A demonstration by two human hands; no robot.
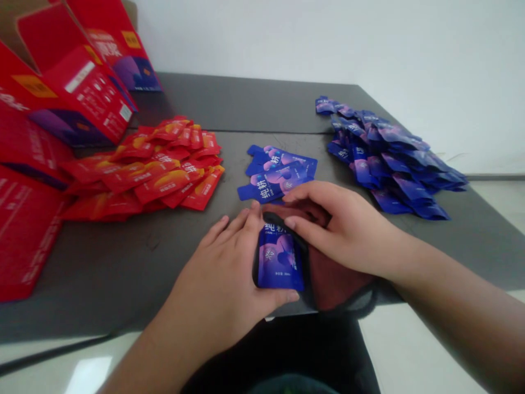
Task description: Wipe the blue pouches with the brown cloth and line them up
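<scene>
A blue sachet point(279, 262) with a purple print lies flat near the table's front edge. My left hand point(223, 273) rests along its left side, fingers stretched out and thumb spread across the lower edge. In my right hand point(348, 224) is a brownish-red cloth point(338, 276) with a dark border. The thumb and fingers pinch it, and its dark edge lies over the sachet's top and right side. Just beyond my hands, several more blue sachets point(283, 178) lie overlapping; the cloth partly touches or covers the nearest, I cannot tell which.
A heap of red and orange sachets point(164, 169) lies on the left, beside red cartons point(82, 82), one with open flaps. To the right is a large pile of blue sachets point(385, 158). The grey table point(254, 104) meets a white wall point(307, 38) behind.
</scene>
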